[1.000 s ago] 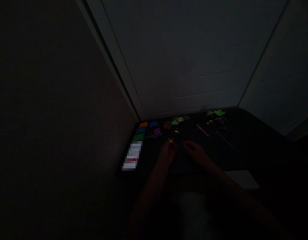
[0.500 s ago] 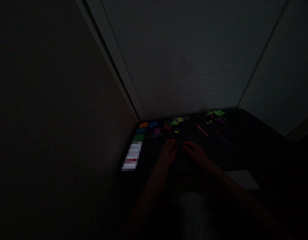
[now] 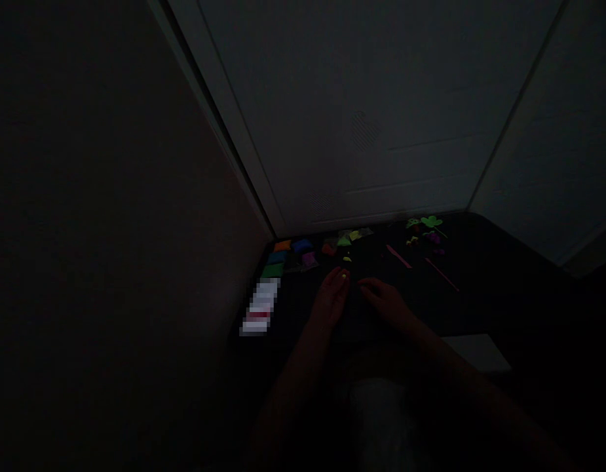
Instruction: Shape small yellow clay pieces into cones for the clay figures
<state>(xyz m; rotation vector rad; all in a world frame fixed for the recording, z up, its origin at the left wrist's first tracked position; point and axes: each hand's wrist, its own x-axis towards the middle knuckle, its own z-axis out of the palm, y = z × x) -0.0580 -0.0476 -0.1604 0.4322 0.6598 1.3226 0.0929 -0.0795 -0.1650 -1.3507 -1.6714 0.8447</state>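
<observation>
The scene is very dark. My left hand (image 3: 331,296) is turned partly palm up above the black table, with a tiny yellow clay ball (image 3: 344,276) held at its fingers. A short gap to the right is my right hand (image 3: 387,303), its fingers loosely bent towards the left one and nothing visible in them. Just beyond the left fingertips a small yellow clay piece (image 3: 347,259) lies on the table. Farther back are opened bags with yellow clay (image 3: 354,235), light green clay (image 3: 343,241) and red-orange clay (image 3: 328,250).
Packets of orange (image 3: 282,246), blue (image 3: 301,245) and green clay (image 3: 272,270) lie at left, near a blurred-out bright object (image 3: 261,307). Two pink modelling tools (image 3: 399,257) (image 3: 442,275) lie at right. Behind them are a green flower shape (image 3: 431,222) and purple pieces (image 3: 434,238).
The left hand has turned and opened slightly, bringing the tiny yellow ball into sight at its fingers. The right hand has hardly moved.
</observation>
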